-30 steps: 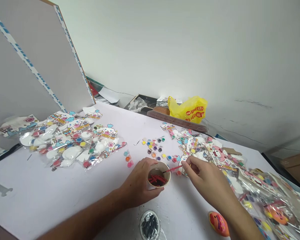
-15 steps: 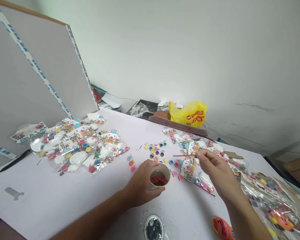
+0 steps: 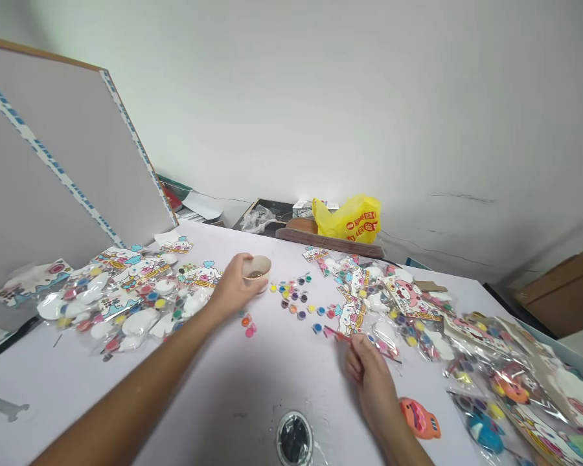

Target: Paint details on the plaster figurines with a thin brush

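My left hand (image 3: 234, 286) is wrapped round a pale paper cup (image 3: 258, 264) at the far middle of the table; some dark liquid shows inside it. A thin red paintbrush (image 3: 337, 333) is pinched in the fingers of my right hand (image 3: 369, 370), its tip pointing left over the tabletop. Between the two hands lie small paint pots (image 3: 294, 298) of several colours. Just beyond the brush is a bagged craft kit with a cartoon card (image 3: 350, 317). An orange painted figure (image 3: 420, 418) lies beside my right wrist.
Bagged kits with white shapes and paint pots (image 3: 138, 322) cover the left side, and more bags (image 3: 510, 382) fill the right. A yellow plastic bag (image 3: 347, 220) stands behind the table's back edge. A round cable hole (image 3: 294, 439) is in front; a grey panel (image 3: 72, 142) rises left.
My left hand has carried the cup away from me and to the left. My right hand has come lower and nearer with the paintbrush. The camera view has turned slightly right.
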Available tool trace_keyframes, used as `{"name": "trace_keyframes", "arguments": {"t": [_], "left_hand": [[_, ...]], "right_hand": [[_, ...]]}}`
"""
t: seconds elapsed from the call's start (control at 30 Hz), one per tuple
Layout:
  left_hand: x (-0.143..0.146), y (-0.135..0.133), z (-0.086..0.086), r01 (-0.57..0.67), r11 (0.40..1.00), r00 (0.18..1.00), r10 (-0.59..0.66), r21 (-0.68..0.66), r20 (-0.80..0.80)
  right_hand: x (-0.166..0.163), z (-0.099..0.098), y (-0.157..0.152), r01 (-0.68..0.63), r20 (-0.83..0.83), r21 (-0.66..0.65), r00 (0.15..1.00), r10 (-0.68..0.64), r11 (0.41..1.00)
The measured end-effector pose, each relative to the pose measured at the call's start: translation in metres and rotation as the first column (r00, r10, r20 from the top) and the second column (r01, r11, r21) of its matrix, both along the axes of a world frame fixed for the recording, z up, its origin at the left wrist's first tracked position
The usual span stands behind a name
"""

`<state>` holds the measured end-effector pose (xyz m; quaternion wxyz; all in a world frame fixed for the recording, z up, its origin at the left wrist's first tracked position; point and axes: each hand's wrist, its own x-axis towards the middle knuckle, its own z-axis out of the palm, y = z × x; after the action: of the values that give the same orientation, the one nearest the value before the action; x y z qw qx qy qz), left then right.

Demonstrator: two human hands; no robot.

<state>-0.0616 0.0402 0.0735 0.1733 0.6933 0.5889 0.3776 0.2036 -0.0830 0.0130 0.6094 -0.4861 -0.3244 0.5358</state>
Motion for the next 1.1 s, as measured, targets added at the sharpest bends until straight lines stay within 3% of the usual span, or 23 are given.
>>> {"name": "trace_keyframes", "arguments": {"t": [0.2, 0.4, 0.6, 0.73, 0.87, 1.0, 1.1], "left_hand": [[-0.017, 0.049, -0.016, -0.085, 0.996, 0.995, 0.085, -0.008, -0.043], [-0.015, 0.07, -0.028, -0.06, 0.998, 0.992, 0.056, -0.036, -0.114], [-0.017, 0.08, -0.028, -0.035, 0.998, 0.983, 0.027, -0.046, -0.18], [-0.024, 0.065, -0.018, -0.036, 0.999, 0.976, 0.039, 0.017, -0.214], [-0.023, 0.023, -0.011, -0.01, 0.997, 0.983, 0.025, 0.083, -0.18], [-0.013, -0.017, -0.018, 0.097, 0.993, 0.989, -0.089, 0.063, -0.119], [-0.013, -0.027, -0.028, 0.19, 0.981, 0.978, -0.185, 0.045, -0.101]], "right_hand": [[-0.003, -0.007, -0.003, -0.041, 0.029, -0.048, 0.999, 0.042, 0.998], [0.013, -0.016, -0.003, 0.018, -0.043, -0.09, 0.999, -0.022, 0.996], [0.013, -0.019, -0.001, 0.043, -0.082, -0.139, 0.995, -0.055, 0.989], [0.014, -0.022, -0.001, 0.052, -0.056, -0.144, 0.997, -0.06, 0.988], [0.013, -0.021, -0.001, 0.004, 0.013, -0.107, 1.0, -0.002, 0.994], [0.009, -0.016, -0.001, 0.023, 0.049, -0.073, 0.999, -0.02, 0.997], [0.006, -0.014, 0.0, 0.029, 0.079, -0.067, 0.997, -0.024, 0.997]]}}
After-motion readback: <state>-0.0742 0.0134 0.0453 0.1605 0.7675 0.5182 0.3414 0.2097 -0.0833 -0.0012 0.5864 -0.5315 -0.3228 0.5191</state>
